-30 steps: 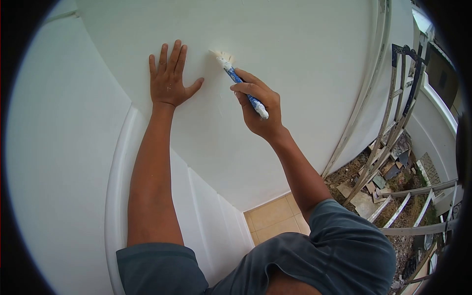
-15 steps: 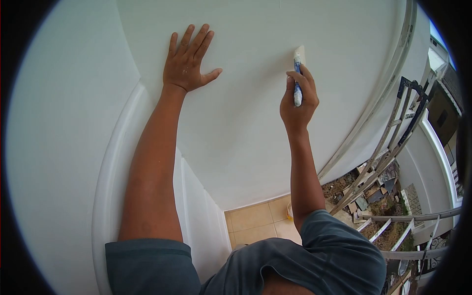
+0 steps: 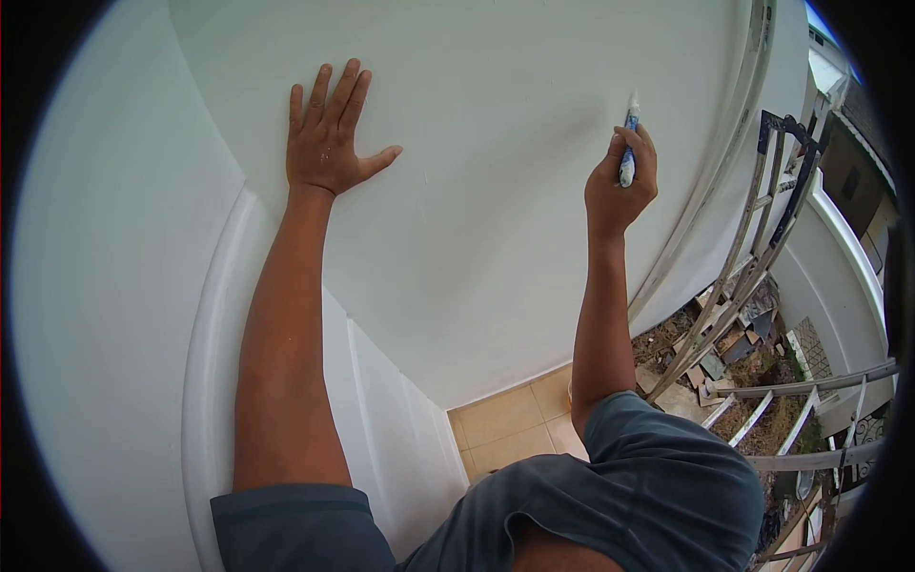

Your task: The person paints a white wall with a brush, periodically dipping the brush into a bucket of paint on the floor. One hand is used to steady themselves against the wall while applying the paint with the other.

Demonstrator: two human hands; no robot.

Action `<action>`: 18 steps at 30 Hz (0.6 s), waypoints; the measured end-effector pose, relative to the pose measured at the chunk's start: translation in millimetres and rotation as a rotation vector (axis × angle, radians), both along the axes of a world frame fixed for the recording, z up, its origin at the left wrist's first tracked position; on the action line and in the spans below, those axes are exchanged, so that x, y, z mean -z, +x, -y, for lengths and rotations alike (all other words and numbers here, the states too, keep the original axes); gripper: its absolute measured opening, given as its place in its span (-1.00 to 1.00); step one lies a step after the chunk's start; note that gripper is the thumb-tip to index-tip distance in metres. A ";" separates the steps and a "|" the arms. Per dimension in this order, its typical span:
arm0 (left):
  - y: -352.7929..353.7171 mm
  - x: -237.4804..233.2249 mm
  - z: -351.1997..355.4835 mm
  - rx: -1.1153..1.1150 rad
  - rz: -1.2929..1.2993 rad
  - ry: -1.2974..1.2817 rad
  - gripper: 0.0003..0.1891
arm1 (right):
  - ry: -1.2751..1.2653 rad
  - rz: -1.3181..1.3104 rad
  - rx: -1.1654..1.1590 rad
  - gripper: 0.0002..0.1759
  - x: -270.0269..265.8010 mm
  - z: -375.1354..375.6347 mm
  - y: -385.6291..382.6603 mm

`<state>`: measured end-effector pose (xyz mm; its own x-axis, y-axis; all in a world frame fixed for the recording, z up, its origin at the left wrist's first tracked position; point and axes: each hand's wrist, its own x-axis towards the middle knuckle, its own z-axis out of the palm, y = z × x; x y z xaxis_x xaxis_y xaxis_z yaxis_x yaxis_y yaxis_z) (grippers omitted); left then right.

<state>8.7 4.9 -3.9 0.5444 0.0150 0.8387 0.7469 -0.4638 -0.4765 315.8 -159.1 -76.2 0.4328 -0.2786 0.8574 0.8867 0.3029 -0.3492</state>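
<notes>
My left hand [image 3: 326,153] lies flat on the pale wall [image 3: 448,229], fingers spread and thumb pointing right, with small white specks on its back. Farther right, the fingers of my right hand [image 3: 624,186] are wrapped round a paintbrush [image 3: 629,143]. Its blue handle is smeared with white, and its whitish tip points up at the wall, seen nearly edge-on. A soft shadow from the right arm falls across the wall between the hands.
White moulding [image 3: 214,305] runs down the left side. Below is a tan tiled floor [image 3: 500,419]. To the right of the wall's edge stands a metal ladder [image 3: 753,238], with a second ladder [image 3: 762,419] lower down. Rubble and broken tiles [image 3: 729,353] cover the ground outside.
The right hand with the paintbrush has moved right along the wall, and the brush is now turned more edge-on. The left hand keeps its spread pose while the view has shifted slightly.
</notes>
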 end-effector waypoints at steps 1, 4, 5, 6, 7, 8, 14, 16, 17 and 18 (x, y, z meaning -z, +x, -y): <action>0.4 -0.2 0.2 -0.007 0.000 -0.005 0.12 | -0.072 0.068 -0.148 -0.90 0.0 -2.6 -22.5; 0.8 0.0 0.8 -0.038 0.002 -0.018 0.13 | -0.294 0.312 -0.615 -0.86 14.7 12.2 -95.2; 0.4 0.5 -0.3 -0.025 0.001 -0.018 0.13 | -0.359 0.345 -0.833 -0.86 16.4 21.6 -101.1; 0.5 1.3 -2.0 -0.014 0.002 -0.016 0.12 | -0.327 0.300 -0.838 -0.87 17.1 20.7 -98.4; -0.3 1.4 -3.1 -0.005 0.004 -0.013 0.12 | -0.295 0.257 -0.844 -0.88 20.3 19.8 -90.9; -0.6 0.4 -1.3 -0.010 0.000 -0.013 0.12 | -0.264 0.218 -0.854 -0.89 23.7 18.0 -81.1; 0.3 -0.3 3.1 0.007 0.015 -0.014 0.10 | 0.053 -0.198 -0.148 -0.84 28.2 6.7 14.5; 0.6 -0.9 4.6 -0.027 0.017 -0.041 0.09 | 0.018 -0.159 -0.262 -0.85 26.3 2.0 6.0; 1.5 -0.9 4.4 -0.040 0.017 -0.048 0.09 | -0.036 -0.104 -0.343 -0.86 25.5 -2.8 -12.0; 1.2 0.0 5.4 -0.047 0.012 -0.057 0.08 | -0.089 -0.055 -0.418 -0.86 26.8 -4.4 -32.8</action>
<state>9.9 -0.6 -3.9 0.5319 0.0880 0.8422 0.7740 -0.4538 -0.4415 283.0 -154.7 -103.0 0.5385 0.0048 0.8426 0.6734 0.5987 -0.4338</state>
